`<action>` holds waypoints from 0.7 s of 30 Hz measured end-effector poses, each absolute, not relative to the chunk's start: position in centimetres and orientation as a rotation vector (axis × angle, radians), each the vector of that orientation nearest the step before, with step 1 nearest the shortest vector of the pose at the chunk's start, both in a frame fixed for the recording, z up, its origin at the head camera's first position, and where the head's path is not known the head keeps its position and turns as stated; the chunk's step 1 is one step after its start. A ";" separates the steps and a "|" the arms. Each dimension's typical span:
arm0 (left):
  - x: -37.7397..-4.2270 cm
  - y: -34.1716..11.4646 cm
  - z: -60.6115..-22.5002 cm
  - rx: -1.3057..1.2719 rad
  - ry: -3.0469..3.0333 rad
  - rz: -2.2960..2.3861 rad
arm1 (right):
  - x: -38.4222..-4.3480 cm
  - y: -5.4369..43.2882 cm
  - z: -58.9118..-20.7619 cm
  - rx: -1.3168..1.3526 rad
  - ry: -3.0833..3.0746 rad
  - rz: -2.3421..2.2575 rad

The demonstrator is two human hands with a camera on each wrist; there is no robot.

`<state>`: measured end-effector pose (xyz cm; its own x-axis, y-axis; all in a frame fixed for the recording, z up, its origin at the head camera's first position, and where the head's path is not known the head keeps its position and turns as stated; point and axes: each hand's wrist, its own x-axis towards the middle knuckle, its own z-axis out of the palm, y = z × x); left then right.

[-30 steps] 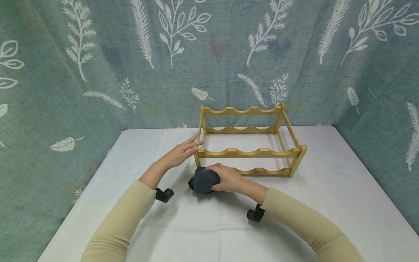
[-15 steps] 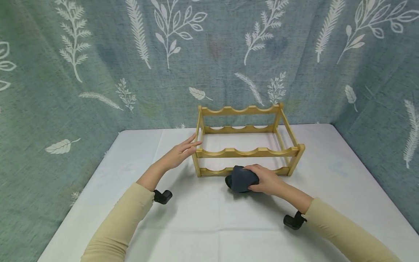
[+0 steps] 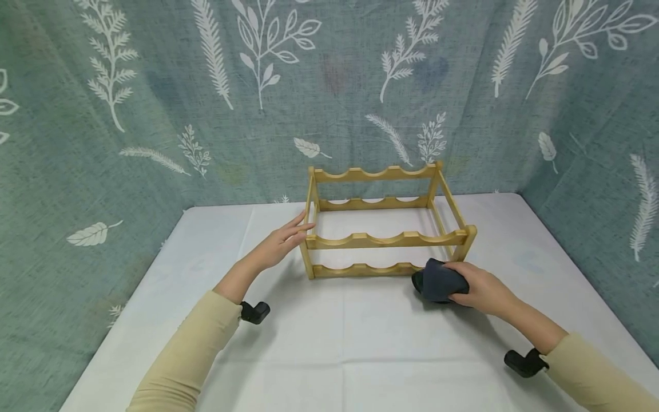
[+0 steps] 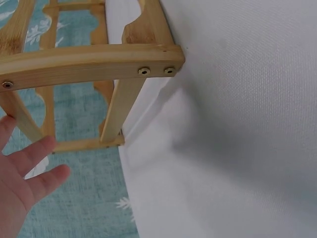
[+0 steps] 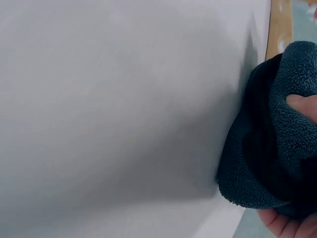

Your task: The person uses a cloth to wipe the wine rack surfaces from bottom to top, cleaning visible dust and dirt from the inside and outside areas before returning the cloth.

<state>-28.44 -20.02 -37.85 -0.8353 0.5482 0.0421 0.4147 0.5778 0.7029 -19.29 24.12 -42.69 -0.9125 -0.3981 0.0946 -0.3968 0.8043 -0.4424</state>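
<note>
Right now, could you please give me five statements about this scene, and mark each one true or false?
1. The right hand grips a dark cloth. True.
2. The left hand is beside the left end of the wooden rack. True.
3. The left hand also grips the dark cloth. False: it holds nothing.
4. The dark cloth is inside the wooden rack. False: it is in front, near the right corner.
5. The backdrop has pale leaf patterns. True.

Staged recording booth, by looks: teal fabric [image 3: 350,134] with white leaf print hung behind and along both sides; counter [image 3: 494,214] between, draped in creased white cloth [image 3: 304,377]; small black wrist cameras [image 3: 255,313] worn. Whether home, office or lab lies beyond, cannot tell.
</note>
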 end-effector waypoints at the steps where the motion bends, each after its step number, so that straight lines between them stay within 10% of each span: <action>1: -28.4 -20.0 -37.9 0.809 2.627 1.103 | -19.1 24.6 -42.6 -0.654 2.992 -0.707; 10: -27.5 -19.7 -36.6 0.801 2.620 1.096 | -19.5 23.1 -40.8 -0.717 2.909 -0.749; 21: -28.4 -20.0 -38.1 0.803 2.631 1.112 | -22.1 8.5 -41.1 -1.061 2.604 -0.958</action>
